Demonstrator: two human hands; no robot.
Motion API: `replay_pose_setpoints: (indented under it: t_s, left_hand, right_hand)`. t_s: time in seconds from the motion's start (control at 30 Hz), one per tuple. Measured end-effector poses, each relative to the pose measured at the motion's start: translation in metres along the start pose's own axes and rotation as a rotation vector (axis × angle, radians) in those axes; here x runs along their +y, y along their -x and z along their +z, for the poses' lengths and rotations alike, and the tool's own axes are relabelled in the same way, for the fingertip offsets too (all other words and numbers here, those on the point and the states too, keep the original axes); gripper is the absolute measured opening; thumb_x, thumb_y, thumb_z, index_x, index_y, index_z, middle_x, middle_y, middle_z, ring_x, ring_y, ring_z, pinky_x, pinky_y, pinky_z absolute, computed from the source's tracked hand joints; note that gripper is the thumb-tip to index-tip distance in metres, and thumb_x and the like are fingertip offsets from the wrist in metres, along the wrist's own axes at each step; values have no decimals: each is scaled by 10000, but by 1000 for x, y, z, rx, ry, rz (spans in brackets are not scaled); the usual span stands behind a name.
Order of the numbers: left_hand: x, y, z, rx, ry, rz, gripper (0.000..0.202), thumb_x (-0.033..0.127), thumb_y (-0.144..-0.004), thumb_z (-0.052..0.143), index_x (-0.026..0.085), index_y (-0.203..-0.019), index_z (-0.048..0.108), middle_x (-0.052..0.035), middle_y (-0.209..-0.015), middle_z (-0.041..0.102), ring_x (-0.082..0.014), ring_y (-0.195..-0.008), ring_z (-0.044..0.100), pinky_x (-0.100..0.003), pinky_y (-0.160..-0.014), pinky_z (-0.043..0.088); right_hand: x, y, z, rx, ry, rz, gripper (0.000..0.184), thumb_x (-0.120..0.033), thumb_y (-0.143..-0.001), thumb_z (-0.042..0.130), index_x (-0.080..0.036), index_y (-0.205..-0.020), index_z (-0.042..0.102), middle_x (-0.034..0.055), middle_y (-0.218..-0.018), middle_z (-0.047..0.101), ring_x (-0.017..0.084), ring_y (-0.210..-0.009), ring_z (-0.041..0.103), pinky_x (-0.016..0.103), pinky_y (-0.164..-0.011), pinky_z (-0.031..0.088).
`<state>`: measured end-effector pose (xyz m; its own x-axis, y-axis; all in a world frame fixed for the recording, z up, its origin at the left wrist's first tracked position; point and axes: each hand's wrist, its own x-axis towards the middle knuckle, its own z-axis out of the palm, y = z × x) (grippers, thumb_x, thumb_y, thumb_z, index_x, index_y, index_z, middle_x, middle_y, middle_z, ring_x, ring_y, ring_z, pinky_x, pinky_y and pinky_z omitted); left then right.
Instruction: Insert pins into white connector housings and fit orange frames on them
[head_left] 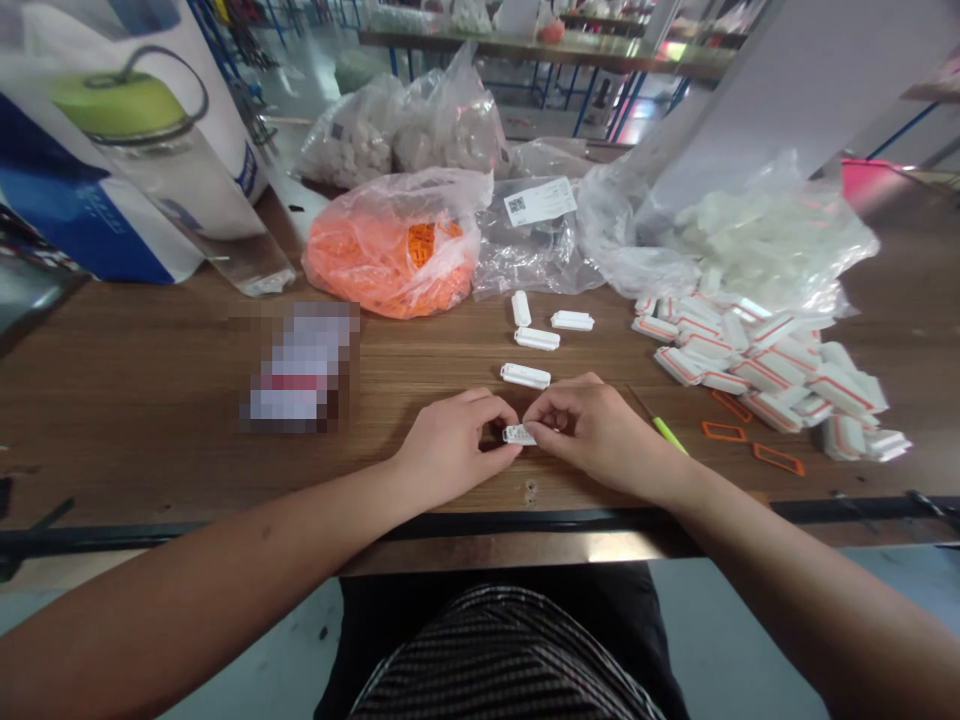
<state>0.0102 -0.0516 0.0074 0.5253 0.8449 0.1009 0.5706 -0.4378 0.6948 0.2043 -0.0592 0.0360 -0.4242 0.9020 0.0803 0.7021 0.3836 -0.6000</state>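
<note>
I have one small white plastic casing (pixel 514 434) between my hands, just below the middle of the frame, flat or nearly so against the wooden tabletop (pixel 420 360). No orange shows on the part I can see, so I judge this one unfinished. The casing heap (pixel 776 365) at the right of the frame looks further along: many pieces there carry an orange line along the side. Four plain casings (pixel 526 376) lie apart above my hands, with no orange visible, and three orange frames (pixel 724 432) lie loose by the heap's lower left edge. I cannot tell how many remain in all.

My left hand (pixel 442 445) is nearly closed, thumb and forefinger pinching the left end. My right hand (pixel 596 430) is curled narrow, its thumb and fingertips on the right end, covering it.
</note>
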Motion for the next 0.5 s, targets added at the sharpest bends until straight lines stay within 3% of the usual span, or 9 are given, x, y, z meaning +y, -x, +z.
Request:
replay_pose_setpoints:
  t_s: [0.13, 0.3, 0.5]
  left_hand:
    - [0, 0, 0, 0, -12, -16, 90, 294, -794, 676, 218, -841, 671, 42, -708, 562, -100, -572, 477, -252, -592, 382]
    - [-1, 1, 0, 3, 9, -13, 96, 286, -788, 687, 220, -857, 674, 45, -728, 576, -95, -569, 469, -248, -591, 379]
    - [2, 0, -3, -21, 17, -44, 116, 270, -771, 689, 219, -875, 676, 40, -783, 594, -88, -558, 471, -251, -587, 389]
  right_hand:
    - [-2, 2, -2, -6, 128, -110, 223, -258, -888, 539, -194, -742, 694, 5, -703, 703, 124, -647, 588, 340, -758, 373]
    - [-3, 8, -6, 18, 245, -193, 248, -250, -925, 505, -213, -841, 735, 15, -713, 693, 148, -708, 594, 343, -738, 323]
    - [-13, 16, 2, 66, 479, -252, 287, -236, -927, 494, -208, -781, 740, 40, -701, 667, 181, -733, 575, 360, -738, 310]
